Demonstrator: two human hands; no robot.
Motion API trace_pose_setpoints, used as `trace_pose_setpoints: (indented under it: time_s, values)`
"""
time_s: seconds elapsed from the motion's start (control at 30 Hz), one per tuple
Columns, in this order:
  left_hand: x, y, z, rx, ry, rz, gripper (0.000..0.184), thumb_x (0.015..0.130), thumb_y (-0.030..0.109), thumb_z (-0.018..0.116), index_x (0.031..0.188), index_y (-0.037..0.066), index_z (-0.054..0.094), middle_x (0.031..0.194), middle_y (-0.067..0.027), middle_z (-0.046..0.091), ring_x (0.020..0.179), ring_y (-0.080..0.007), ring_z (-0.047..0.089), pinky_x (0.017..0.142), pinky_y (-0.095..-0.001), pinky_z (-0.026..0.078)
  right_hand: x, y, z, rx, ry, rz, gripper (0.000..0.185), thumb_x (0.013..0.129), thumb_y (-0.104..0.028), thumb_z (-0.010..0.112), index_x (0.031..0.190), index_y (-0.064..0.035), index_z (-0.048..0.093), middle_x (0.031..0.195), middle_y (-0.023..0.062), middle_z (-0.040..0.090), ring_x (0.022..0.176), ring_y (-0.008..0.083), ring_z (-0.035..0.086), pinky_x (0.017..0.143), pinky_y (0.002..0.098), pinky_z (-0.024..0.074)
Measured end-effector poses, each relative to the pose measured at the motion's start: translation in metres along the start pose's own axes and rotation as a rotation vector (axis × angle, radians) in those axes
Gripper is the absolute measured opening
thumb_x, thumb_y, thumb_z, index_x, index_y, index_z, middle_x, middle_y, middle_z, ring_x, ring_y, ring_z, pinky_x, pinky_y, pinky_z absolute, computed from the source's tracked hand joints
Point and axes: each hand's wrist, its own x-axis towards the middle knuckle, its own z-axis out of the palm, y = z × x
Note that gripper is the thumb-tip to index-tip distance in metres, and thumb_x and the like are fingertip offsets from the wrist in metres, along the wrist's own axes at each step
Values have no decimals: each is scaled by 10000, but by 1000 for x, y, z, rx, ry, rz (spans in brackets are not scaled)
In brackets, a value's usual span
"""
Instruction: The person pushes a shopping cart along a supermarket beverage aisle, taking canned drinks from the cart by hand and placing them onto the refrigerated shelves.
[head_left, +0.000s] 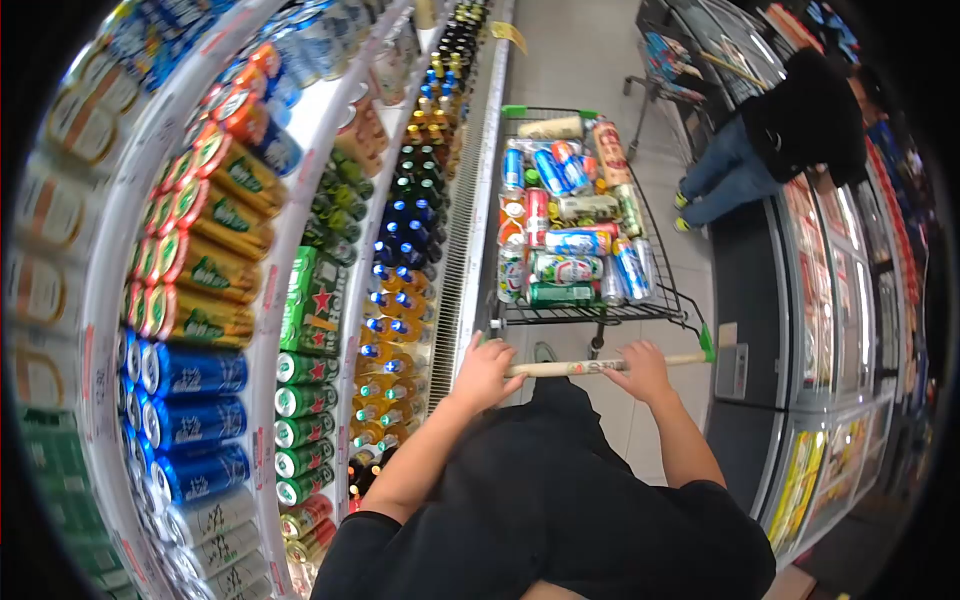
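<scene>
A shopping cart [680,310] stands in front of me, loaded with several drink cans and bottles. Its pale handle [562,369] runs across just ahead of my body. My left hand [484,372] is closed around the handle's left end, close to the shelf edge. Farther right along the same bar, my right hand [640,371] grips it with the fingers curled over. Inside the basket lie a green can [562,294], a blue-and-silver can [630,268] and a tall reddish bottle [609,152] at the far right corner.
Drink shelves [290,200] with stacked cans and bottles line the left side. Freezer cabinets [790,400] run along the right. A person in dark clothes [765,130] stands ahead on the right, beside another cart [670,75]. Pale tiled floor [570,50] continues ahead.
</scene>
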Motion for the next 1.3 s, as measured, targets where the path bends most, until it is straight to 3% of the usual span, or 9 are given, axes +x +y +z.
trace_pose_setpoints:
  time_s: [0.1,0.2,0.3,0.33,0.57,0.87,1.17,1.3]
  values:
    - [16,0,-2,53,-46,19,457,846,515,762,918,65,727,933,-100,714,1030,-303,680,1177,-616,350,2,7,-16,-51,-69,-25,538,778,-568,813,898,-50,729,957,120,712,950,329,677,874,469,525]
    - [21,-4,-10,93,-73,161,436,825,512,779,758,88,705,691,-78,656,755,-269,668,1147,-587,402,11,4,-19,-143,-251,102,491,748,-546,831,792,-74,702,837,99,716,825,308,709,766,455,556]
    - [22,-6,-9,106,-148,184,421,811,505,792,724,103,704,594,-62,606,647,-262,640,1126,-551,441,15,5,-10,-190,-254,133,455,708,-508,851,758,-88,685,762,82,711,750,303,719,685,444,566]
    - [23,-6,-7,81,-75,201,406,789,488,815,674,126,673,541,-35,565,584,-248,611,1094,-512,474,16,6,-8,-173,-237,125,440,700,-493,854,758,-91,686,766,81,714,756,302,721,686,443,568]
    - [32,-12,-4,30,-40,208,418,750,466,848,634,151,599,536,-17,535,557,-242,582,981,-473,509,21,7,-18,-115,-228,148,397,666,-442,869,744,-100,683,778,83,722,759,296,726,686,437,575]
    - [69,-10,-7,66,-40,165,490,736,482,849,604,139,524,536,-45,509,530,-282,523,694,-398,459,43,28,-21,-63,-187,129,360,704,-436,825,750,-104,695,801,92,737,763,296,733,689,439,578]
    - [110,-20,-2,126,-22,220,474,716,489,847,601,138,549,523,-46,491,532,-275,515,688,-400,453,67,56,-20,-31,-155,117,347,712,-425,830,792,-107,716,826,94,742,806,299,736,737,442,575]
    - [131,-28,1,187,-1,211,522,706,523,847,565,135,528,513,-51,484,533,-280,507,673,-411,453,76,82,-22,72,-53,2,360,697,-402,852,816,-101,695,847,83,711,827,308,704,723,480,540]
